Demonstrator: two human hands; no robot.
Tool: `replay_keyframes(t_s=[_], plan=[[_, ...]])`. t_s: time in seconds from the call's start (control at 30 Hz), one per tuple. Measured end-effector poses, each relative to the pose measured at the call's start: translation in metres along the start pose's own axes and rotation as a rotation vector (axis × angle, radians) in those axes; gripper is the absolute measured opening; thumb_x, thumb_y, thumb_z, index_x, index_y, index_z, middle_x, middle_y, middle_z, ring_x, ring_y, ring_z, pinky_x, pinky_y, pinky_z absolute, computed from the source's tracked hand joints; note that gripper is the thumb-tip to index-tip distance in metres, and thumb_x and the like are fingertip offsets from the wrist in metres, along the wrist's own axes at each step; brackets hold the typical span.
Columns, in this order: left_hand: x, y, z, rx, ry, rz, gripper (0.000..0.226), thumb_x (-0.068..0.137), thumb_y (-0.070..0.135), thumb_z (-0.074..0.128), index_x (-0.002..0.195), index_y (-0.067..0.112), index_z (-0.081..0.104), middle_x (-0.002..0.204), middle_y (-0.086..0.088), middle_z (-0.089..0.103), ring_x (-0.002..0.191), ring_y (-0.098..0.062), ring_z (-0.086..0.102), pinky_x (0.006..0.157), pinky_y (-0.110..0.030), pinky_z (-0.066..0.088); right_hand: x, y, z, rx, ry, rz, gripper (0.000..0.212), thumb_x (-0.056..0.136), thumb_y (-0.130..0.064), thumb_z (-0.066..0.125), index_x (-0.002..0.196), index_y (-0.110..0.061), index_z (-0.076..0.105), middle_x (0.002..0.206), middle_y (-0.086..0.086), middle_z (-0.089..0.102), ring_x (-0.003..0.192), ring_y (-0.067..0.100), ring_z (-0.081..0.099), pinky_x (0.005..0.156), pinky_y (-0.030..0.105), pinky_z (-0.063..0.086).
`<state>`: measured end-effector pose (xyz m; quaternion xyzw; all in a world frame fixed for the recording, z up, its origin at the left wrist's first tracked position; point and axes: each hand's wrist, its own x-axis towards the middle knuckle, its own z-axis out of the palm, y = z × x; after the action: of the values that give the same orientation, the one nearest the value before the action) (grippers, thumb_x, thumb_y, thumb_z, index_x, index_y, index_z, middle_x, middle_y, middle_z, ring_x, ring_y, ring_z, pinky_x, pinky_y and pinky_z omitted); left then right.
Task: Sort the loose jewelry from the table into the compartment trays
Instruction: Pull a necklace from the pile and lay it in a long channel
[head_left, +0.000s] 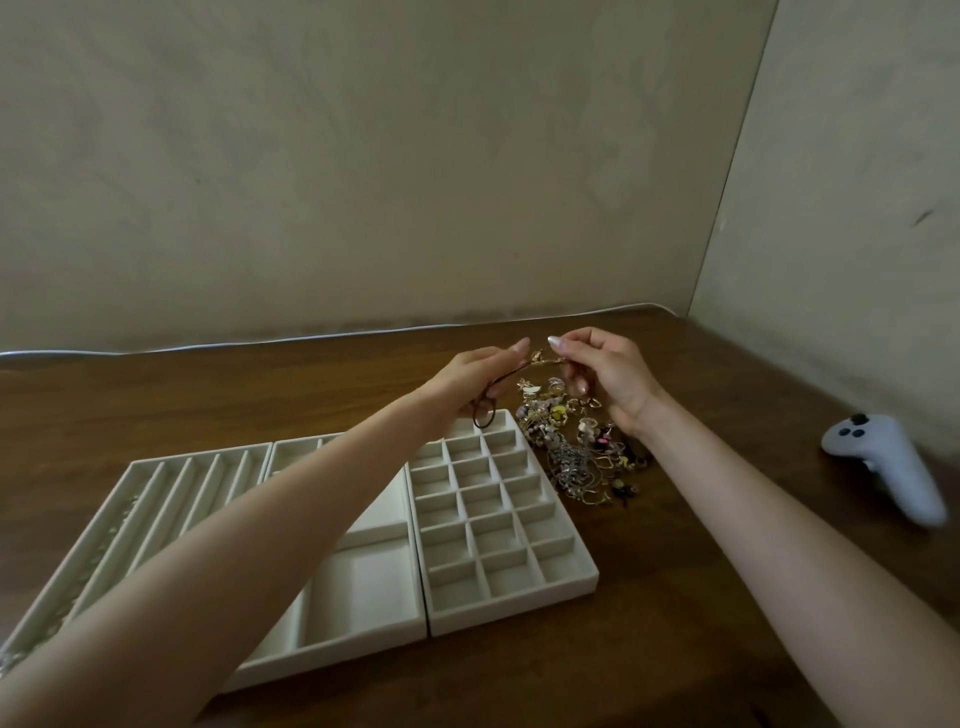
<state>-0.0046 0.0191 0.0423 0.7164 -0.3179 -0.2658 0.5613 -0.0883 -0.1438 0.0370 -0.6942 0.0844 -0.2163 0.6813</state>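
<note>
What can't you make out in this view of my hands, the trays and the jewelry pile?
Head view only:
Middle tray: the left forearm covers much of it.
Left tray: near end cut off by the frame edge.
Jewelry pile: pieces too small and tangled to tell apart.
Dark cord piece: ends hidden in the left hand and right hand.

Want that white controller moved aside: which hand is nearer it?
Right. The right hand is above the jewelry pile, left of the controller; the left hand is farther left. Both hold one bracelet.
</note>
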Motion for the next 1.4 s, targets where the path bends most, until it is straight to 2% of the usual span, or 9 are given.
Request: replay_keyframes(t_s=[0.2, 0.33, 0.43, 0.63, 0.87, 0.93, 1.1, 1.23, 1.4], plan=[[-0.001, 0.000, -0.001, -0.025, 0.110, 0.093, 0.025, 0.092, 0.033, 0.056, 0.092, 0.013, 0.071, 0.050, 0.005, 0.046, 0.044, -0.005, 0.039, 0.047, -0.017, 0.029, -0.002, -0.008, 0.000, -0.095, -0.014, -0.069, 0.011, 0.083, -0.012, 0.070, 0.089, -0.005, 0.064, 0.071, 0.007, 0.065, 0.058, 0.015, 0.061, 0.055, 0.022, 0.052], [0.001, 0.001, -0.001, -0.034, 0.183, 0.071, 0.023, 0.091, 0.036, 0.056, 0.086, 0.020, 0.072, 0.068, 0.012, 0.062, 0.074, -0.010, 0.052, 0.077, -0.027, 0.038, -0.001, -0.006, -0.002, -0.145, -0.015, -0.096, 0.009, 0.083, -0.013, 0.070, 0.088, -0.008, 0.066, 0.085, 0.010, 0.069, 0.078, 0.017, 0.066, 0.071, 0.025, 0.054], [0.002, 0.002, 0.000, -0.050, 0.231, 0.073, 0.016, 0.091, 0.035, 0.056, 0.083, 0.028, 0.068, 0.090, 0.011, 0.063, 0.097, -0.011, 0.054, 0.099, -0.033, 0.035, -0.001, -0.006, -0.003, -0.127, -0.012, -0.116, 0.006, 0.085, -0.013, 0.067, 0.087, -0.010, 0.063, 0.076, 0.006, 0.067, 0.073, 0.014, 0.065, 0.072, 0.025, 0.052], [0.003, -0.002, -0.004, -0.227, 0.219, 0.175, 0.017, 0.094, 0.024, 0.053, 0.095, 0.020, 0.069, 0.077, 0.003, 0.055, 0.064, -0.010, 0.036, 0.058, -0.021, 0.029, 0.003, -0.004, -0.002, -0.159, 0.110, -0.103, 0.006, 0.089, -0.014, 0.063, 0.084, -0.013, 0.060, 0.064, -0.002, 0.056, 0.056, 0.006, 0.052, 0.062, 0.019, 0.047], [-0.003, 0.004, -0.008, -0.260, 0.138, 0.229, 0.040, 0.095, 0.015, 0.038, 0.065, 0.023, 0.063, 0.103, -0.007, 0.064, 0.080, -0.014, 0.048, 0.070, -0.026, 0.035, 0.006, -0.003, -0.004, -0.096, 0.191, -0.010, 0.006, 0.094, -0.017, 0.057, 0.089, -0.014, 0.056, 0.061, -0.002, 0.051, 0.052, 0.012, 0.050, 0.052, 0.025, 0.047], [-0.003, 0.003, -0.008, -0.199, 0.126, 0.205, 0.043, 0.095, 0.017, 0.037, 0.065, 0.024, 0.068, 0.101, -0.007, 0.063, 0.083, -0.014, 0.051, 0.072, -0.026, 0.038, 0.006, -0.003, -0.004, -0.067, 0.167, -0.022, 0.007, 0.094, -0.016, 0.056, 0.088, -0.014, 0.056, 0.061, -0.002, 0.052, 0.049, 0.012, 0.050, 0.052, 0.028, 0.050], [-0.002, 0.001, -0.004, 0.007, 0.097, 0.183, 0.020, 0.094, 0.020, 0.049, 0.081, 0.011, 0.062, 0.077, 0.003, 0.062, 0.060, -0.002, 0.049, 0.059, -0.017, 0.038, 0.005, -0.010, 0.003, -0.070, 0.172, -0.114, 0.006, 0.093, -0.017, 0.058, 0.088, -0.014, 0.059, 0.079, 0.000, 0.061, 0.068, 0.009, 0.058, 0.061, 0.022, 0.052], [-0.005, -0.004, -0.002, 0.235, 0.084, 0.184, 0.021, 0.095, 0.021, 0.050, 0.087, 0.004, 0.058, 0.070, 0.005, 0.057, 0.049, 0.007, 0.050, 0.050, -0.008, 0.038, 0.006, -0.014, 0.004, 0.040, 0.136, -0.112, 0.006, 0.096, -0.014, 0.052, 0.091, -0.012, 0.056, 0.077, 0.005, 0.067, 0.072, 0.015, 0.065, 0.068, 0.029, 0.053], [-0.005, -0.011, -0.005, 0.655, 0.115, 0.308, 0.021, 0.090, 0.029, 0.059, 0.072, 0.021, 0.053, 0.075, 0.001, 0.063, 0.065, -0.011, 0.057, 0.061, -0.023, 0.044, 0.003, -0.016, 0.008, 0.130, 0.073, -0.099, 0.006, 0.098, -0.013, 0.047, 0.094, -0.011, 0.051, 0.085, 0.009, 0.071, 0.073, 0.018, 0.068, 0.068, 0.029, 0.055]])
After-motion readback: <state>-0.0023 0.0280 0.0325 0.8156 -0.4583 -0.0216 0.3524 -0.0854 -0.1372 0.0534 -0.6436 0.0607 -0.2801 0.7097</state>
